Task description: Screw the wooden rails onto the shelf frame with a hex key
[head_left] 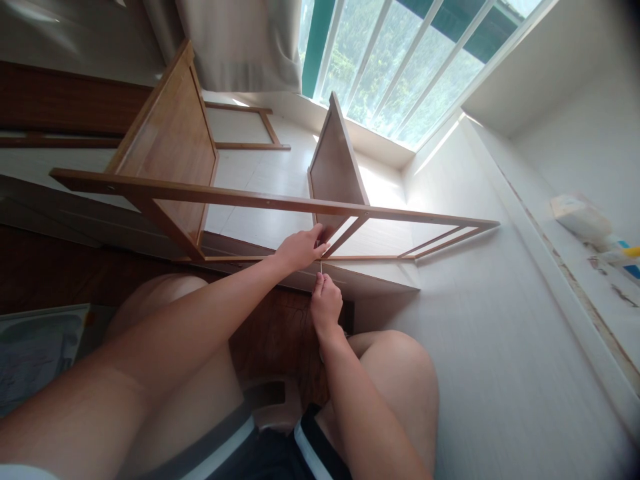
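Right hand (327,301) pinches a thin, pale, straight rod (321,267), roughly upright at the lower rail (375,258) of the long brown wooden frame (225,194) on the flat white ledge (250,175). Left hand (300,249) curls by the wooden crossbar's (348,235) base, probably bracing it; can't tell whether its fingers grip.

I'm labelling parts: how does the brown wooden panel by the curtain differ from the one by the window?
The curtain-side brown wooden panel looks larger in view than the window-side brown wooden panel. The curtain-side panel looks lighter, more orange, the window-side panel greyer. The left hand is by the window-side panel's lower end, away from the curtain-side panel. Both stand upright.
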Tool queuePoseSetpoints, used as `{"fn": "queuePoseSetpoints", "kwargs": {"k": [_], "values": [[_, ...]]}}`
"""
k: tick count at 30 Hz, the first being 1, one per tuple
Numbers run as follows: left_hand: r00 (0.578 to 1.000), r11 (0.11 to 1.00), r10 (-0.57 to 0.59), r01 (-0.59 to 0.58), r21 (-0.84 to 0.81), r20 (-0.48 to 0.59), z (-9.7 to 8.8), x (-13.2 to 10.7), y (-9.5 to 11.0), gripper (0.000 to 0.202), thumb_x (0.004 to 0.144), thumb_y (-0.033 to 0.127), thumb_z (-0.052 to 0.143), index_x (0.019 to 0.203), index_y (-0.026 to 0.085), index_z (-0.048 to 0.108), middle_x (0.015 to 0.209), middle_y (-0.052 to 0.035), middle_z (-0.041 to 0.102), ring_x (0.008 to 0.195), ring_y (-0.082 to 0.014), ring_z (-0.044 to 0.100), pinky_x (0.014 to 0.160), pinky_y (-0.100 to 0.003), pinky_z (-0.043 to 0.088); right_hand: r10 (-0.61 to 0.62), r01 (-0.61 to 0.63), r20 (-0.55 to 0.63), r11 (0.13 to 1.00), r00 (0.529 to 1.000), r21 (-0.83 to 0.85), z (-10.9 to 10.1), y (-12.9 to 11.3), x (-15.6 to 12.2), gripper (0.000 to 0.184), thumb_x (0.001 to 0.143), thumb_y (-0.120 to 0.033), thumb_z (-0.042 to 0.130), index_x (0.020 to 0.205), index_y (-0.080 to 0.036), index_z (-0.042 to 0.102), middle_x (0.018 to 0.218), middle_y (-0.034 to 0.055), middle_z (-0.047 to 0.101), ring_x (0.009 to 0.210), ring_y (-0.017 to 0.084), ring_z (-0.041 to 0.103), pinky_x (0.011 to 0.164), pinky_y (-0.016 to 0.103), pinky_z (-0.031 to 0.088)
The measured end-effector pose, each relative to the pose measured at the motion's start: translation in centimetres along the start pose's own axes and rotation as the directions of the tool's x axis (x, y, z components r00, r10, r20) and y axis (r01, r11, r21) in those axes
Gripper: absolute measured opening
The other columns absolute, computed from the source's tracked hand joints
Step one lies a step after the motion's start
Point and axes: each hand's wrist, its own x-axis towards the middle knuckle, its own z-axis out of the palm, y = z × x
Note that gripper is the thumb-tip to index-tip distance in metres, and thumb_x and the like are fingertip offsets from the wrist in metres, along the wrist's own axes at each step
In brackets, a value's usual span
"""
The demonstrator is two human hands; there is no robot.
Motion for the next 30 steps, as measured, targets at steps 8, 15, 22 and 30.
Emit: {"fn": "queuePoseSetpoints", "kwargs": {"k": [8, 15, 22, 30], "values": [[1.0, 1.0, 0.013, -0.013, -0.007, -0.012, 0.1, 0.0, -0.2, 0.032, 0.091, 0.05, 0.041, 0.106, 0.024, 0.05, 0.084, -0.0051, 0.068, 0.073, -0.0246, 0.064, 0.058, -0.032, 0.04, 0.044, -0.043, 0.021, 0.999, 0.999, -0.019, -0.5, 0.2, 0.3, 0.04, 0.102, -0.042, 0.03, 0.088, -0.021, 0.061, 0.075, 0.0052, 0.065, 0.065, 0.02, 0.055, 0.057, 0.028, 0.024], [1.0, 1.0, 0.003, -0.004, -0.012, -0.014, 0.1, 0.1, -0.1, 0.03, 0.09, 0.049, 0.043, 0.105, 0.024, 0.049, 0.08, -0.0037, 0.067, 0.073, -0.0241, 0.064, 0.059, -0.031, 0.04, 0.044, -0.05, 0.028, 0.959, 0.999, 0.278, 0.4, 0.4, 0.4, 0.048, 0.101, -0.046, 0.026, 0.066, -0.022, 0.049, 0.06, 0.0017, 0.059, 0.06, 0.018, 0.055, 0.061, 0.028, 0.037], [1.0, 1.0, -0.012, 0.013, -0.01, 0.007, -0.1, 0.1, 0.1, 0.032, 0.09, 0.049, 0.043, 0.109, 0.024, 0.049, 0.083, -0.0043, 0.068, 0.075, -0.0238, 0.064, 0.062, -0.031, 0.042, 0.109, -0.137, 0.083, 0.761, 0.991, 0.634, 1.1, 0.2, 0.3, 0.047, 0.097, -0.052, 0.033, 0.061, -0.022, 0.044, 0.052, -0.0022, 0.051, 0.045, 0.014, 0.047, 0.046, 0.025, 0.036], [0.999, 0.999, -0.036, 0.037, -0.007, 0.027, -0.4, -0.1, 0.4, 0.034, 0.09, 0.049, 0.044, 0.112, 0.024, 0.051, 0.086, -0.0061, 0.069, 0.079, -0.0246, 0.065, 0.066, -0.032, 0.045, 0.165, -0.421, 0.389, 0.265, 0.906, 0.868, 1.2, -0.7, 0.3, 0.043, 0.09, -0.056, 0.045, 0.065, -0.022, 0.042, 0.048, -0.0044, 0.049, 0.035, 0.009, 0.04, 0.033, 0.02, 0.023]]}}
